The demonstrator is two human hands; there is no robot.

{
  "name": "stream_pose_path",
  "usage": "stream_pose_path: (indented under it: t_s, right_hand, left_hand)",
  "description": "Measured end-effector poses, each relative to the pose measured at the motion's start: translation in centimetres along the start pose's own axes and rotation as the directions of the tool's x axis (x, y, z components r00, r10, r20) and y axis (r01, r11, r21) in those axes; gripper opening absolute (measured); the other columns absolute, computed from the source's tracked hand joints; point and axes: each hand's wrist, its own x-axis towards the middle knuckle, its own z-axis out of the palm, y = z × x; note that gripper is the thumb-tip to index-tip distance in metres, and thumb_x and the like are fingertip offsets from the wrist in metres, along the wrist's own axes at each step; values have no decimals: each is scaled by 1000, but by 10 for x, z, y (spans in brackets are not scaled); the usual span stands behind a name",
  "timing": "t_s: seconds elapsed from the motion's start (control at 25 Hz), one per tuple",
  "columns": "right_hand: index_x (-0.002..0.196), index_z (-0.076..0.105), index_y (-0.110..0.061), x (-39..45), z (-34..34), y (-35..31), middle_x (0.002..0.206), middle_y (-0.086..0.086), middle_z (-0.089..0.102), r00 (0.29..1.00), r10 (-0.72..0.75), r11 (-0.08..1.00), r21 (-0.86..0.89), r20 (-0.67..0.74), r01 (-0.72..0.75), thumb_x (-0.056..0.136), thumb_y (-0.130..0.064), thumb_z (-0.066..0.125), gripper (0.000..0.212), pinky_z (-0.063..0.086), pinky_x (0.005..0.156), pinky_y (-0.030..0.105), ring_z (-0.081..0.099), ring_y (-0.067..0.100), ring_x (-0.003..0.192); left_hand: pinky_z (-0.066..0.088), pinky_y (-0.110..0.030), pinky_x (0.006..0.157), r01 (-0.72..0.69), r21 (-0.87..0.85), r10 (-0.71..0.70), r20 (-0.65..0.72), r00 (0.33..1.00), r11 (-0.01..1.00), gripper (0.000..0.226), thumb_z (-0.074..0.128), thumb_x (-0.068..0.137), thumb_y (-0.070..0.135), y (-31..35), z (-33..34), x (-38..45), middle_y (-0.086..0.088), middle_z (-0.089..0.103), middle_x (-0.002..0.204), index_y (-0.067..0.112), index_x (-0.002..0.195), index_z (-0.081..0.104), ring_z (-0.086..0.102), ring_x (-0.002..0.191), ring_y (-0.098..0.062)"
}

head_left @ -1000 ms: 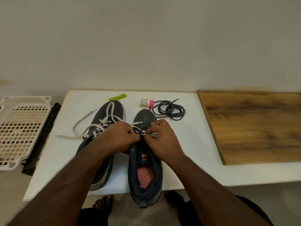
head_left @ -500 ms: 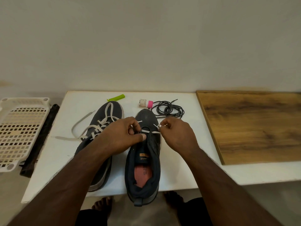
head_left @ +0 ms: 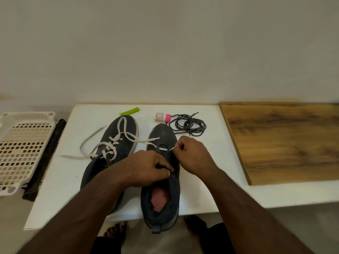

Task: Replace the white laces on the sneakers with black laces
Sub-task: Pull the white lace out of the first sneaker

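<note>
Right grip: right hand (head_left: 192,154) pinches the end of the white lace (head_left: 163,149) beside the right sneaker's (head_left: 161,180) eyelets.
Left grip: left hand (head_left: 148,167) curls onto the tongue of the same sneaker, fingers closed on it.
Right sneaker: heel hangs over the counter's (head_left: 211,162) near edge; a pink insole shows inside; one white crossing is left near the toe.
Left sneaker (head_left: 113,154): just beside it, laced in white, loose ends trailing left.
Black laces (head_left: 187,123): coiled behind the right sneaker's toe, apart from both hands.
Small bottle (head_left: 163,117): pink-capped, on its side, touching the coil.
Green piece (head_left: 129,111): near the far edge.
Perforated tray (head_left: 20,147): off the left edge.
Wooden board (head_left: 286,142): covers the right side.
</note>
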Motion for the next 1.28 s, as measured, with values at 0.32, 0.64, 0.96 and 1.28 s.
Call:
stream_pose_path:
  t_s: [0.32,0.64,0.96,1.28]
  right_hand:
    - [98,55,-15,0,-9,-14,86,-3,73,953,138,656,746,-271,117,104,-18,49,8,55,89,37,70,17,92]
    - [93,70,-19,3,-1,4,95,-3,70,999,36,996,77,32,-38,90,-30,71,12,49,78,30,61,12,89]
    - [92,56,-22,2,-11,-5,89,-11,61,971,-24,946,308,-240,100,99,-15,53,10,43,68,24,56,4,82]
    - [85,56,-24,2,2,-4,85,-10,58,947,-85,984,121,-310,128,98,-14,53,17,44,70,21,56,5,80]
  left_hand:
    - [49,-26,96,34,23,-34,0,999,999,27,53,97,36,-1,6,7,17,66,123,37,118,71,61,104,-2]
    - [45,-26,103,10,25,-10,19,1000,1000,29,52,98,34,-1,4,8,17,62,129,33,122,70,57,112,-1]
    - [49,-31,99,29,-20,-29,8,1000,999,26,55,95,33,-5,6,9,17,67,120,37,115,72,61,105,-3]
    - [49,-27,97,41,-26,-41,20,999,999,27,55,96,34,-3,6,8,17,65,121,37,117,70,60,105,-2]
